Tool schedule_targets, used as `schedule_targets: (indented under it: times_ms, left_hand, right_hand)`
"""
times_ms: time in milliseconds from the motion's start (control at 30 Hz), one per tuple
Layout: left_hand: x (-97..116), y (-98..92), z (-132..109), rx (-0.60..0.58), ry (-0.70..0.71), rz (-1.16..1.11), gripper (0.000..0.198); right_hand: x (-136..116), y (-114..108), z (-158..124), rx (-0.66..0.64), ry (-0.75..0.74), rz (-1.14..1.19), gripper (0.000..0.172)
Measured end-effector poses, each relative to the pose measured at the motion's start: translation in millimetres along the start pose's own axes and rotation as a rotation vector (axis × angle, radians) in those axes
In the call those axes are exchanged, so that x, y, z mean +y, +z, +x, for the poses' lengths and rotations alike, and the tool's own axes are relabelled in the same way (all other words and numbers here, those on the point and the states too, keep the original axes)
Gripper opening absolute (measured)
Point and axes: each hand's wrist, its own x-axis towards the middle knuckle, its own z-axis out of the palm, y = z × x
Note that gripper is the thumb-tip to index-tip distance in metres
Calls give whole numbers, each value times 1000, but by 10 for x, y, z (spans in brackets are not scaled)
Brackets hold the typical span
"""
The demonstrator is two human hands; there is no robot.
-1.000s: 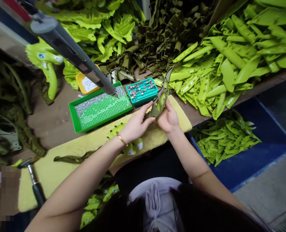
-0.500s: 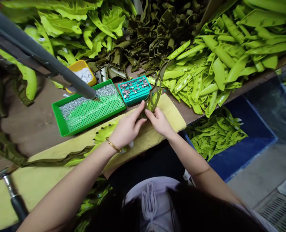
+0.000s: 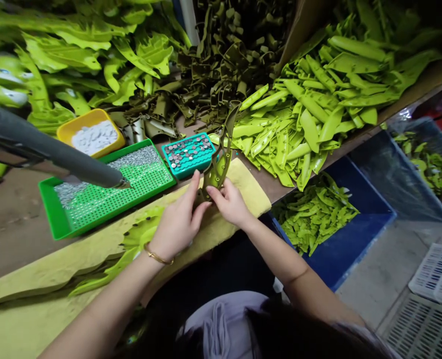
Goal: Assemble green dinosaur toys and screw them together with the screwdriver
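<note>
Both hands are on a curved plastic part (image 3: 223,158), olive on the outside with a lime-green inner piece that has small round bosses. It stands nearly upright above the yellow cloth pad (image 3: 248,192). My right hand (image 3: 231,203) pinches its lower end between thumb and fingers. Around the left side of that same lower end, my left hand (image 3: 179,219) is closed, thumb and index finger showing, the other fingers hidden. Under my left wrist lies a lime-green toothed part (image 3: 140,229) with dark tips, on the pad beside a long olive strip (image 3: 56,284).
A green tray (image 3: 110,209) of small metal pieces, a teal tray (image 3: 189,167) of round metal pieces and a yellow tub (image 3: 66,132) stand behind the pad. A grey tool arm (image 3: 74,164) crosses from the left. Lime-green parts (image 3: 310,112) pile up right, above a blue bin (image 3: 370,232).
My view has turned right, so the trays and pad sit further left and lower. Both hands keep hold of the plastic part, with little change in grip.
</note>
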Motion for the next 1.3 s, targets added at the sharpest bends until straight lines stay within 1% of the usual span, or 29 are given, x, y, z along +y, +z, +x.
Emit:
schedule_targets:
  times_ms: [33,67,100,133,167,200,233,267,300,333,400,433,467,533,600,633,667,700,733,767,833,867,900,967,1033,1100,1167,1233,1300]
  left_hand:
    - [1,-26,36,-39,-9,-59,69]
    - [0,-52,80,-100,-15,-144,68]
    - [-4,-75,128,-172,-22,-243,65]
    - [-10,-92,174,-234,-33,-339,62]
    - [-17,-102,215,-278,-48,-413,60]
    - [-24,-105,244,-295,-67,-456,59]
    - [-33,-102,261,-290,-82,-469,57]
    - [-43,-97,264,-284,-88,-463,54]
    - [-54,-92,255,-286,-90,-449,52]
    - [-69,-91,237,-294,-91,-432,49]
    - [-106,-107,186,-308,-95,-389,47]
    - [-129,-126,159,-313,-98,-357,47]
    - [-154,-148,133,-319,-102,-322,47]
    - [-206,-198,90,-340,-118,-270,46]
    - [-254,-234,61,-381,-146,-265,43]
    - [-274,-243,52,-407,-169,-281,42]
    - [-291,-245,48,-434,-199,-306,42]
    - [-307,-240,48,-462,-230,-333,42]
    - [-320,-232,51,-484,-261,-356,43]
    - [-334,-220,59,-499,-288,-378,45]
    - [-365,-191,83,-520,-328,-437,47]
    - [-384,-176,99,-526,-337,-469,47]
    - [-405,-162,115,-532,-338,-501,45]
    - [-448,-135,143,-532,-324,-535,41]
    - [-482,-111,158,-516,-299,-525,37]
    - [-501,-91,160,-505,-286,-535,34]
    - [-506,-78,154,-501,-296,-582,33]
    - [-498,-75,147,-506,-325,-638,33]
    - [-482,-80,141,-504,-350,-677,31]
  right_hand:
    - [-60,-126,36,-78,-13,-43,41]
    - [-146,-312,92,-136,-34,-116,42]
    - [-255,-554,168,-136,-72,-222,41]
    - [-379,-837,262,-28,-120,-352,40]
    - [-505,-1142,367,231,-169,-504,38]
    - [-624,-1447,480,484,-200,-675,37]
    - [-726,-1730,593,651,-190,-858,38]
    - [-803,-1974,702,745,-153,-1035,40]
    - [-856,-2168,802,766,-103,-1183,43]
    - [-886,-2308,891,750,-56,-1305,44]
    - [-913,-2444,1029,685,13,-1451,42]
    - [-928,-2454,1076,662,25,-1475,41]
    - [-952,-2434,1109,665,3,-1455,41]
    - [-1021,-2313,1134,719,-111,-1343,41]
    - [-1070,-2075,1105,778,-297,-1118,39]
    - [-1063,-1908,1068,771,-385,-944,36]
    - [-1025,-1713,1015,719,-445,-752,33]
    - [-957,-1497,944,614,-465,-539,28]
    - [-864,-1274,855,476,-442,-352,28]
    - [-756,-1059,753,320,-373,-218,31]
    - [-541,-702,531,51,-184,-56,39]
    - [-453,-578,428,-49,-93,1,41]
    - [-384,-491,342,-123,-15,51,42]
    - [-300,-412,234,-210,97,131,43]
    - [-260,-401,203,-233,157,177,41]
    - [-228,-403,210,-213,166,178,40]
    - [-192,-396,216,-209,157,133,43]
    - [-166,-386,203,-251,150,69,52]
    - [-172,-391,171,-322,125,-12,59]
